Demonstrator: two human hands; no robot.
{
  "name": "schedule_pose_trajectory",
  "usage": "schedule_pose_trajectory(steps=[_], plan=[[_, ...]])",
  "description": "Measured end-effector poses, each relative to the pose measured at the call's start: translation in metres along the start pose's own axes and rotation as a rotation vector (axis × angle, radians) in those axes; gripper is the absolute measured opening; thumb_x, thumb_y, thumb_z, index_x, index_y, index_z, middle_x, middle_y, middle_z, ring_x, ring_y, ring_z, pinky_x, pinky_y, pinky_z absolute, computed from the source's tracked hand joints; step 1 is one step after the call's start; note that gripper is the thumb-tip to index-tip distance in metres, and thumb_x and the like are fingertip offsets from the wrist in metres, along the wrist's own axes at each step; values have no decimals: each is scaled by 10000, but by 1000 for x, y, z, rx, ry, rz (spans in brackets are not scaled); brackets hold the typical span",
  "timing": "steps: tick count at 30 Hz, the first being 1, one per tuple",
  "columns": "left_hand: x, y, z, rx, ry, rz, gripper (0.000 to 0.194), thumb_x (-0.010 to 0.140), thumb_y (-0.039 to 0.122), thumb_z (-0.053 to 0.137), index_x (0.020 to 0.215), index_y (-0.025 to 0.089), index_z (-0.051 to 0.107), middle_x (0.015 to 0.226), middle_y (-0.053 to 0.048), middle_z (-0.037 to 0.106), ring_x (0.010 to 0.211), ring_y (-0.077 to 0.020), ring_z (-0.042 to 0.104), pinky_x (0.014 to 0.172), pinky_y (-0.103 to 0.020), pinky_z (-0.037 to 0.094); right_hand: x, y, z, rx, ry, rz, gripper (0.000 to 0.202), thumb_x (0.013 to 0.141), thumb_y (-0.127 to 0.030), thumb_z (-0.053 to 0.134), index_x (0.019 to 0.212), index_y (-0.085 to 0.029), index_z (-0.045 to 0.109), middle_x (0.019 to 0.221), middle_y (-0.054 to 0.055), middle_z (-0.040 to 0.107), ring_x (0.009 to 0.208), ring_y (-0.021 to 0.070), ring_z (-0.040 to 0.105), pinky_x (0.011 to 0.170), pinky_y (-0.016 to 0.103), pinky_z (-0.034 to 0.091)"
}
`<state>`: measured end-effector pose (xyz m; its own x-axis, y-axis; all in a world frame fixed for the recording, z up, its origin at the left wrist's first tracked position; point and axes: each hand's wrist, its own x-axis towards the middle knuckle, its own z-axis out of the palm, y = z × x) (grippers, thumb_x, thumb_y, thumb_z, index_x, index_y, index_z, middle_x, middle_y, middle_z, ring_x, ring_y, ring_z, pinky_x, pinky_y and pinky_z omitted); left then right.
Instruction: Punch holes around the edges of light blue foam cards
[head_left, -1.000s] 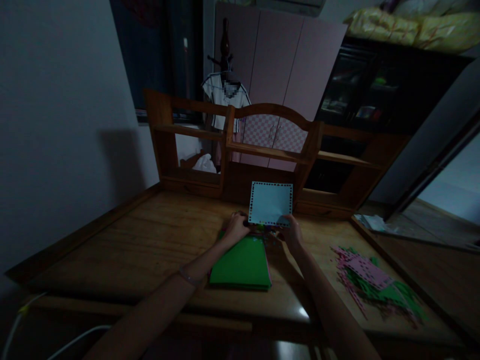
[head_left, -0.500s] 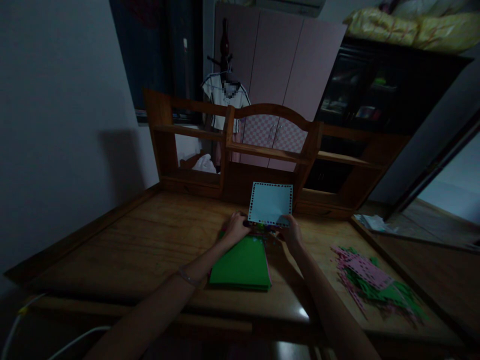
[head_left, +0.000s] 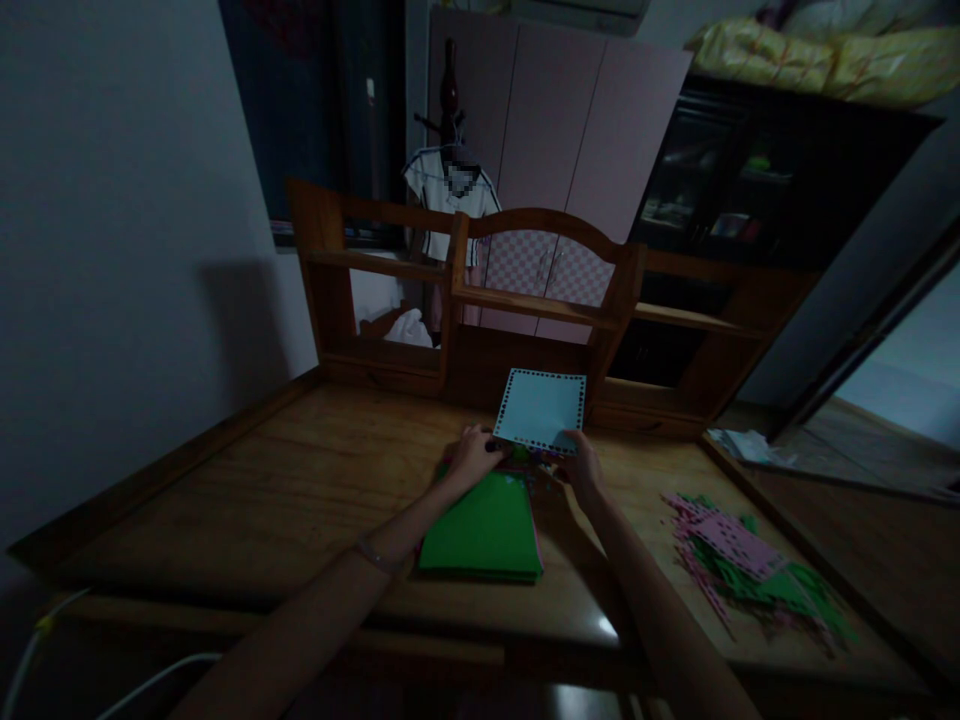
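My right hand (head_left: 581,468) pinches the lower right corner of a pale blue paper sheet (head_left: 541,408). Small dark holes line the sheet's edges, and it is held up at a slant. At the sheet's lower left corner my left hand (head_left: 474,455) is closed around a small dark tool (head_left: 493,446), mostly hidden by the fingers and the sheet. Beneath my left forearm and hand lies a stack of green paper (head_left: 484,525) with a pink edge showing. Tiny blue scraps (head_left: 517,480) are scattered at the stack's far end, among small coloured bits that I cannot make out.
On the right of the wooden desk (head_left: 300,480) is a pile of pink and green paper cut-offs (head_left: 750,565) with holes. A wooden shelf unit (head_left: 540,300) rises along the back edge. White cables (head_left: 161,680) hang at the front left.
The blue sheet has tipped slightly, its top edge a little lower and its lower left corner shifted slightly left. Both hands stay nearly where they were.
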<state>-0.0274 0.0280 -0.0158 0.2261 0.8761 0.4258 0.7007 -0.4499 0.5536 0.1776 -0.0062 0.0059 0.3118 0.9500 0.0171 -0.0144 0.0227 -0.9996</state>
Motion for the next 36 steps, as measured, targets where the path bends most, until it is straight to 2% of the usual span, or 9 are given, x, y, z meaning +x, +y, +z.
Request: schedule_pose_trajectory(steps=[6, 12, 19, 30, 36], plan=[[-1, 3, -2, 25, -5, 5, 239, 787, 376, 593, 933, 227, 709, 921, -58, 575, 920, -199, 511, 800, -276, 404, -3, -4, 3, 6, 58, 5, 316, 649, -383, 608, 881, -172, 562, 544, -33, 568, 362, 96, 482, 340, 166, 291], [-1, 4, -3, 26, -19, -15, 267, 778, 417, 600, 934, 229, 709, 927, -61, 580, 926, -202, 507, 804, -276, 396, -10, -12, 6, -32, 48, -35, 195, 672, -279, 598, 832, -170, 570, 530, -33, 563, 360, 94, 474, 361, 178, 319], [0, 2, -1, 18, 3, -5, 275, 768, 421, 613, 918, 210, 707, 920, -63, 581, 914, -198, 504, 790, -273, 393, -15, -15, 6, -73, 35, -70, 206, 642, -216, 635, 830, -167, 566, 525, -43, 553, 337, 80, 446, 361, 180, 320], [1, 0, 2, 32, 9, -15, 282, 764, 434, 609, 888, 198, 704, 910, -64, 574, 901, -199, 502, 779, -274, 391, -6, -5, 3, -28, 4, -30, 243, 649, -247, 616, 871, -176, 546, 562, -36, 576, 362, 92, 491, 345, 170, 290], [1, 1, 1, 19, 0, -23, 294, 784, 423, 584, 932, 194, 694, 931, -69, 577, 927, -202, 506, 802, -278, 393, -3, -4, 3, 11, -22, 6, 235, 698, -353, 544, 860, -183, 533, 578, -17, 602, 411, 126, 551, 354, 177, 295]])
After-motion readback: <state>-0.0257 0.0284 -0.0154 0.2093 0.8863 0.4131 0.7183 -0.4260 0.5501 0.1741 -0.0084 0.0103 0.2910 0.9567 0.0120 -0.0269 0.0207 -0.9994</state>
